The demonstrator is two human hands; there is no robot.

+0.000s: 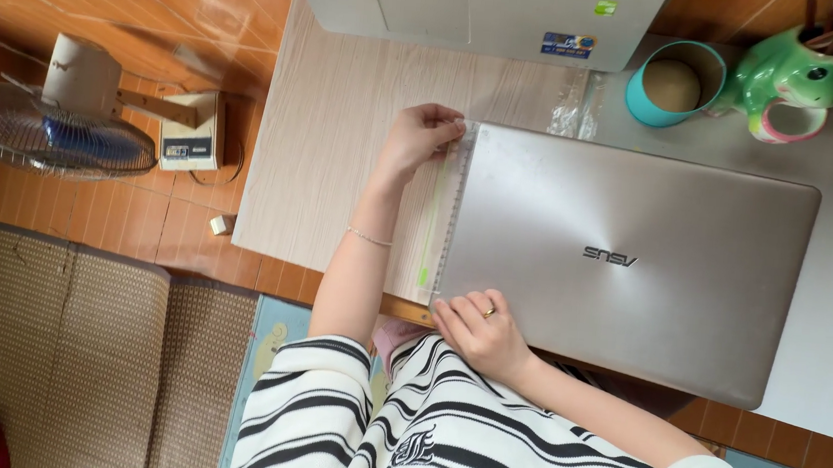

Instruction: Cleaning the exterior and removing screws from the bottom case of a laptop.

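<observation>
A closed silver laptop [625,257] lies on a light wooden table [343,157]. Along its left edge runs a clear plastic strip [444,206] with a thin green stripe. My left hand [423,136] pinches the far end of that strip at the laptop's far left corner; a thin bracelet is on its wrist. My right hand [480,330], wearing a ring, rests with fingers down on the laptop's near left corner, over the strip's near end. My striped shirt fills the bottom of the view.
An open white laptop [476,8] sits at the table's far edge. A teal cup [673,83] and a green frog-shaped pen holder [801,82] stand at the back right. On the floor to the left are a fan [54,127] and a woven mat [94,356].
</observation>
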